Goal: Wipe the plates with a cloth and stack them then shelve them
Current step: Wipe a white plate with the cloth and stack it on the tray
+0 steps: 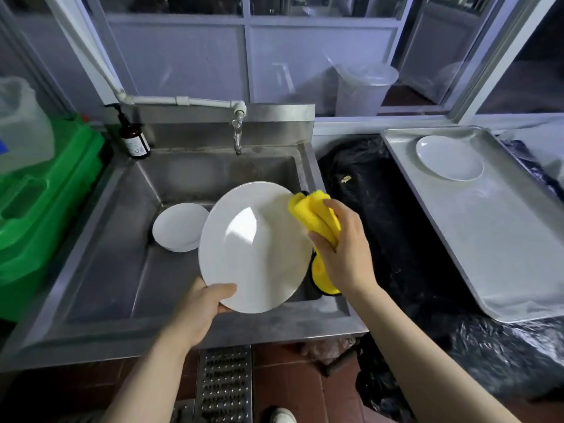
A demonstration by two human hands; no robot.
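My left hand [204, 303] grips the near rim of a large white plate [253, 248], held tilted over the steel sink [100, 270]. My right hand [341, 248] holds a bunched yellow cloth [317, 215] against the plate's upper right rim; part of the cloth hangs below the hand. A small stack of white plates [178, 225] lies in the sink basin behind the held plate. One more white plate [448, 157] sits at the far end of a metal tray [503, 254] on the right.
A tap [237, 138] juts over the basin's back wall. A brown pump bottle [132, 137] stands on the sink's back left corner. A green crate [39, 203] is at the left. Black plastic sheet [381, 215] covers the counter between sink and tray.
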